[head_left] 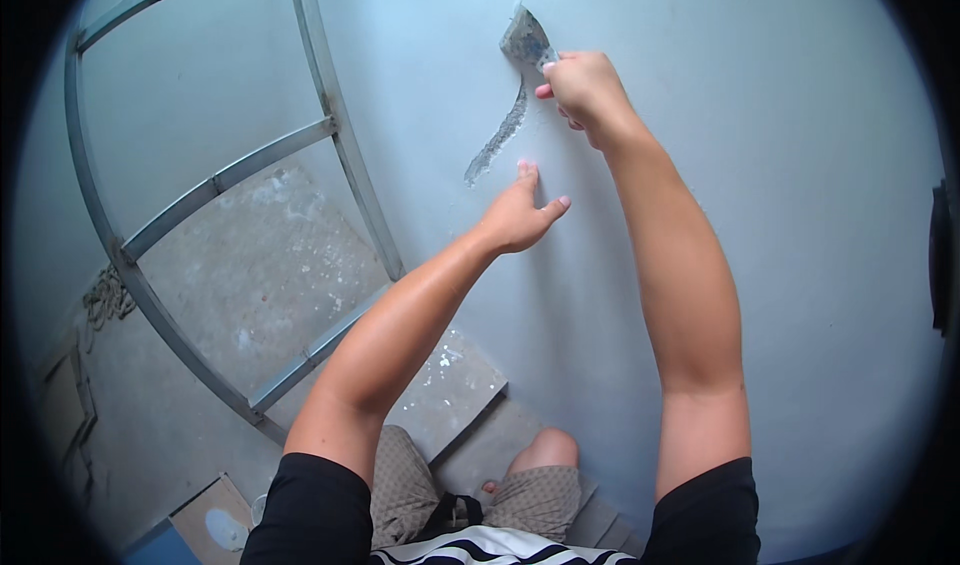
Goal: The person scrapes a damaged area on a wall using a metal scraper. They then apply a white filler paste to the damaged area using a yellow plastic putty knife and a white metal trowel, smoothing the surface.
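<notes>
My right hand (590,90) is closed round the handle of a putty knife (525,40), high on the pale wall (780,185). The knife's broad, stained blade lies against the wall at the upper end of a rough grey gouge (500,135). That gouge curves down and to the left through the smooth surface. Below it, my left hand (520,210) is held at the wall with thumb and fingers apart and nothing in it. Whether its fingertips touch the wall, I cannot tell.
A metal frame with crossbars (225,177) stands to the left. Under me is a platform speckled with white (450,380). Lower left lies a board with a white patch (215,525); a coil of rope (107,295) lies at the far left. A dark object (938,260) sits at the right rim.
</notes>
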Demonstrator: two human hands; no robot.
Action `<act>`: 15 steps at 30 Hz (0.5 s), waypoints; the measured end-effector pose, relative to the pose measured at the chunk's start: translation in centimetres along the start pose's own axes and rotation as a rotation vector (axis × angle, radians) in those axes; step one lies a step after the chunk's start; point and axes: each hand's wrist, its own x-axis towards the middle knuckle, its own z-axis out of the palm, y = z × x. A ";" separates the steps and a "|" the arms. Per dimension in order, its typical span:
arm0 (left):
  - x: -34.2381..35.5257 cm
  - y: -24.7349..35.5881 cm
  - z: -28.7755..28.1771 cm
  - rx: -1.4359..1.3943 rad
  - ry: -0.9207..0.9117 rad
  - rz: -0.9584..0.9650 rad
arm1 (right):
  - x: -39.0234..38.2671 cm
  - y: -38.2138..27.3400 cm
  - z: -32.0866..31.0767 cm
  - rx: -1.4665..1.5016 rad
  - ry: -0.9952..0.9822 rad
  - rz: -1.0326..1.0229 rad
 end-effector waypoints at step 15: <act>0.8 0.3 -0.1 0.064 -0.033 0.009 | -0.5 -1.0 -1.4 0.091 0.031 0.033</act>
